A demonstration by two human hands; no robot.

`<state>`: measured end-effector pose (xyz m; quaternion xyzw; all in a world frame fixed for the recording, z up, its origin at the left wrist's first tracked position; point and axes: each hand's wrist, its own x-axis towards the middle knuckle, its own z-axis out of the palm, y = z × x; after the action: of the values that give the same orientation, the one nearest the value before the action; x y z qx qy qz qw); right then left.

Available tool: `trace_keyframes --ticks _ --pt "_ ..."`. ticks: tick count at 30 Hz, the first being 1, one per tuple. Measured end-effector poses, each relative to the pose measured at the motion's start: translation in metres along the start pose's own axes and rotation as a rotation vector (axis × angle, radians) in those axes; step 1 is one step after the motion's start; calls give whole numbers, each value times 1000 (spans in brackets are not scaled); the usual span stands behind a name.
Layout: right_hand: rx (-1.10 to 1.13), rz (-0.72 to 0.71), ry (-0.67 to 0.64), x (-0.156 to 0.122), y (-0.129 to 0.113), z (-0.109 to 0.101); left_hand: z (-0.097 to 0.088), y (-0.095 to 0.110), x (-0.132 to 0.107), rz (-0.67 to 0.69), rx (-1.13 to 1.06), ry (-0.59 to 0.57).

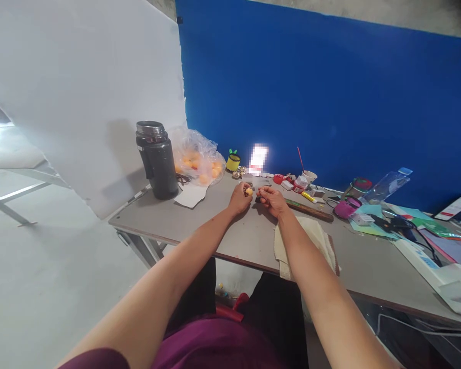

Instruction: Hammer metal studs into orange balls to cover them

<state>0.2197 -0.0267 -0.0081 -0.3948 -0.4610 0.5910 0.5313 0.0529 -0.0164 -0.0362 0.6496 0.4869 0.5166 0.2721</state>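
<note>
My left hand is closed around a small round thing, pale yellow with dark brown patches; its kind is not clear. Just to the right, my right hand has its fingertips pinched together, and what they hold is too small to make out. A wooden handle lies on the table beneath and beyond the right wrist. Something dark shows under the right fingertips. Below the right forearm a cream cloth is spread over the table's front edge.
A black flask without a lid stands at the left, beside a clear bag of orange fruit. A lit phone leans at the back. Rightward are a paper cup, a plastic bottle and a power strip.
</note>
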Motion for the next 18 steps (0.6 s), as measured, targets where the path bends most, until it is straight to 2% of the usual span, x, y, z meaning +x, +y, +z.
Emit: trace_keyframes --ticks 10,18 --pt "12 5 -51 -3 -1 3 0 1 -1 -2 -74 -39" --pt "20 16 -72 -3 -1 3 -1 1 0 20 17 15"
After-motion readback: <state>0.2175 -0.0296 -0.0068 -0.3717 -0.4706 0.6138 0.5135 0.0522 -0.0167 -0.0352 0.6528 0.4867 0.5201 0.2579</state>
